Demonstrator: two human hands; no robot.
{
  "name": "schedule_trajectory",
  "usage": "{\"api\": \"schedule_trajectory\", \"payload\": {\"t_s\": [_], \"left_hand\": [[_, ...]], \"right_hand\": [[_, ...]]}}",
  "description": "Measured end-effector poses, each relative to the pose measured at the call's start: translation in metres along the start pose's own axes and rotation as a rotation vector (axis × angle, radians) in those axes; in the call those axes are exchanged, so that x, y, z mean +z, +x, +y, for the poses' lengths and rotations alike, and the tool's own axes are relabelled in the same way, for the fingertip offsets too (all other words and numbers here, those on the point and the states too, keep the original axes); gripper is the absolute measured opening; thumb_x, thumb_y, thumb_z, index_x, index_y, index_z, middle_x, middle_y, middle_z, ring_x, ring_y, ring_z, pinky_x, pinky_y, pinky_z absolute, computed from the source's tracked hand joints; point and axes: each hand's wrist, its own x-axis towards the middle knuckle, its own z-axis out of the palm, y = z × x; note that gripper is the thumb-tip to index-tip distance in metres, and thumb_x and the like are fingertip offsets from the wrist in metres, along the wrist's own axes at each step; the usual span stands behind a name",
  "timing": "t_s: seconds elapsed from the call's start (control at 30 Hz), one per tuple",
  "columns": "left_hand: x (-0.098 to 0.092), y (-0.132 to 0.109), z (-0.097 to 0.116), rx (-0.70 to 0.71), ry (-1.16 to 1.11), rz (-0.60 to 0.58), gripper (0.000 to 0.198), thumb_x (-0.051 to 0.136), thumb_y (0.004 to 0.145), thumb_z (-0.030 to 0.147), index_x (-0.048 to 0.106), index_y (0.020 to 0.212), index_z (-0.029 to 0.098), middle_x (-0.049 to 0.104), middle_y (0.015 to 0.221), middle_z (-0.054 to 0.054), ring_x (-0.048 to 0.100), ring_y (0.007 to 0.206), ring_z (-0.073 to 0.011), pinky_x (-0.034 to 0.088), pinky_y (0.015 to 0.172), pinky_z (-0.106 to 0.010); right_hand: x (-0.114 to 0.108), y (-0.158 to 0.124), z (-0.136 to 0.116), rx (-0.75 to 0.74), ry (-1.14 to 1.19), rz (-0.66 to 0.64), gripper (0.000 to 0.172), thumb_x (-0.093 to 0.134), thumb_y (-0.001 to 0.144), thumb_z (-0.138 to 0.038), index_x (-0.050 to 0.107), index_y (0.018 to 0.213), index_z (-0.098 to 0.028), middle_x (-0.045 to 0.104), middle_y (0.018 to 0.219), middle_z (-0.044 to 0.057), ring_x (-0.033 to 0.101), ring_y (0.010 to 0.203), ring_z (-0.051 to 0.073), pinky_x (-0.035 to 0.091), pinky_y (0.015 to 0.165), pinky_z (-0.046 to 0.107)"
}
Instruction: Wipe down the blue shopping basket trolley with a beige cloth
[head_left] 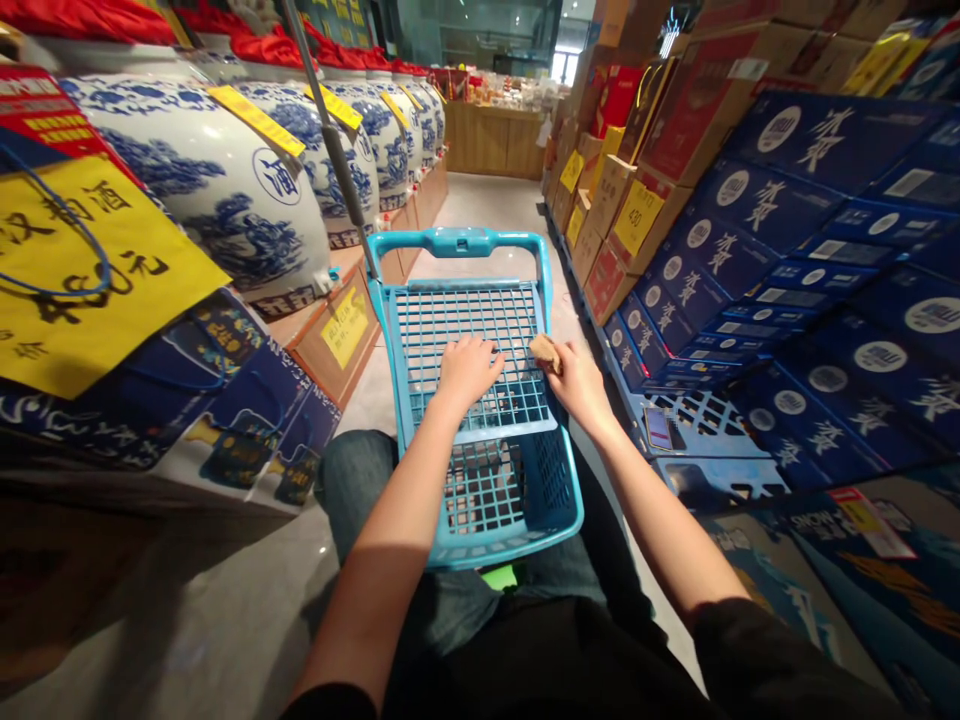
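My left hand (469,370) lies flat on the blue mesh of a shopping trolley basket (457,242), its fingers apart and holding nothing. My right hand (577,388) pinches a small tan lump (546,353) just above the mesh's right side. The lump's material is hard to tell, and my fingers hide part of it. The two hands are close together, inside the line of the trolley's curved handle. My legs in dark jeans show below the basket.
Large blue-and-white porcelain jars (217,170) with red cloth tops stand on a wooden shelf (334,335) at left. Stacked cartons (637,215) and dark blue boxes (780,215) line the right. A phone (658,428) lies on a blue crate (697,425). The aisle floor (480,210) runs ahead to a wooden counter (487,140).
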Motion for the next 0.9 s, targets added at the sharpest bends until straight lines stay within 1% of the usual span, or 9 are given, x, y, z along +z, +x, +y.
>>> {"api": "schedule_trajectory", "payload": {"t_s": [0.13, 0.23, 0.3, 0.37, 0.5, 0.6, 0.7, 0.83, 0.9], "left_hand": [[0.002, 0.0, -0.001, 0.008, -0.008, 0.005, 0.042, 0.042, 0.111, 0.038, 0.074, 0.128, 0.016, 0.075, 0.13, -0.015, 0.062, 0.13, -0.0345, 0.048, 0.107, -0.047], [0.003, 0.0, -0.002, 0.018, -0.007, 0.017, 0.041, 0.042, 0.11, 0.038, 0.074, 0.125, 0.017, 0.076, 0.129, -0.015, 0.062, 0.128, -0.0339, 0.047, 0.107, -0.047], [0.003, 0.0, -0.003, 0.022, -0.003, 0.014, 0.04, 0.042, 0.11, 0.039, 0.074, 0.123, 0.018, 0.076, 0.128, -0.015, 0.062, 0.128, -0.0334, 0.048, 0.106, -0.046], [0.002, 0.0, -0.003, 0.024, 0.004, 0.007, 0.04, 0.043, 0.11, 0.039, 0.075, 0.122, 0.018, 0.076, 0.128, -0.015, 0.062, 0.128, -0.0335, 0.048, 0.105, -0.046], [0.001, 0.001, -0.004, 0.018, 0.014, 0.006, 0.04, 0.045, 0.109, 0.04, 0.075, 0.124, 0.018, 0.075, 0.128, -0.015, 0.062, 0.128, -0.0337, 0.049, 0.105, -0.046], [0.001, 0.002, -0.005, 0.008, 0.008, 0.007, 0.041, 0.045, 0.109, 0.039, 0.074, 0.128, 0.018, 0.076, 0.128, -0.016, 0.062, 0.128, -0.0339, 0.049, 0.106, -0.048], [0.0, 0.003, -0.005, 0.001, -0.002, -0.014, 0.042, 0.045, 0.109, 0.039, 0.074, 0.129, 0.017, 0.076, 0.129, -0.016, 0.062, 0.129, -0.0346, 0.048, 0.108, -0.05], [-0.002, 0.002, -0.003, 0.005, -0.011, -0.025, 0.042, 0.045, 0.109, 0.039, 0.074, 0.129, 0.017, 0.075, 0.13, -0.015, 0.062, 0.13, -0.0348, 0.048, 0.108, -0.049], [-0.002, 0.001, -0.002, 0.007, -0.011, -0.014, 0.043, 0.044, 0.109, 0.038, 0.074, 0.13, 0.016, 0.075, 0.13, -0.016, 0.062, 0.129, -0.035, 0.048, 0.108, -0.049]], "right_hand": [[-0.009, -0.062, 0.002, -0.127, -0.029, -0.053, 0.032, 0.06, 0.093, -0.016, 0.071, 0.122, -0.023, 0.069, 0.114, 0.011, 0.066, 0.107, 0.028, 0.053, 0.083, 0.035], [-0.017, -0.083, 0.004, -0.189, -0.034, -0.098, 0.03, 0.061, 0.093, -0.015, 0.073, 0.12, -0.024, 0.069, 0.114, 0.01, 0.065, 0.106, 0.027, 0.052, 0.083, 0.034], [-0.018, -0.076, 0.006, -0.192, -0.023, -0.139, 0.032, 0.063, 0.092, -0.016, 0.073, 0.121, -0.025, 0.069, 0.112, 0.009, 0.065, 0.104, 0.025, 0.051, 0.08, 0.032], [-0.017, -0.054, 0.007, -0.163, -0.004, -0.145, 0.033, 0.065, 0.093, -0.018, 0.073, 0.124, -0.025, 0.069, 0.111, 0.008, 0.066, 0.101, 0.024, 0.05, 0.077, 0.031], [-0.009, 0.002, 0.004, -0.072, 0.036, -0.053, 0.026, 0.063, 0.099, -0.026, 0.074, 0.122, -0.02, 0.07, 0.114, 0.01, 0.066, 0.102, 0.025, 0.05, 0.08, 0.031], [-0.006, 0.019, 0.0, -0.057, 0.046, -0.063, 0.029, 0.063, 0.1, -0.026, 0.073, 0.126, -0.019, 0.07, 0.114, 0.011, 0.067, 0.103, 0.025, 0.05, 0.082, 0.031], [-0.009, 0.001, -0.004, -0.084, 0.029, -0.084, 0.032, 0.061, 0.099, -0.021, 0.072, 0.128, -0.019, 0.07, 0.113, 0.011, 0.067, 0.102, 0.025, 0.051, 0.082, 0.031], [-0.02, -0.049, -0.008, -0.121, -0.01, -0.131, 0.038, 0.06, 0.096, -0.017, 0.072, 0.132, -0.022, 0.069, 0.111, 0.009, 0.067, 0.102, 0.025, 0.05, 0.08, 0.031], [-0.026, -0.068, -0.009, -0.135, -0.037, -0.164, 0.036, 0.061, 0.096, -0.017, 0.073, 0.129, -0.022, 0.069, 0.11, 0.009, 0.066, 0.102, 0.025, 0.049, 0.079, 0.031]]}}
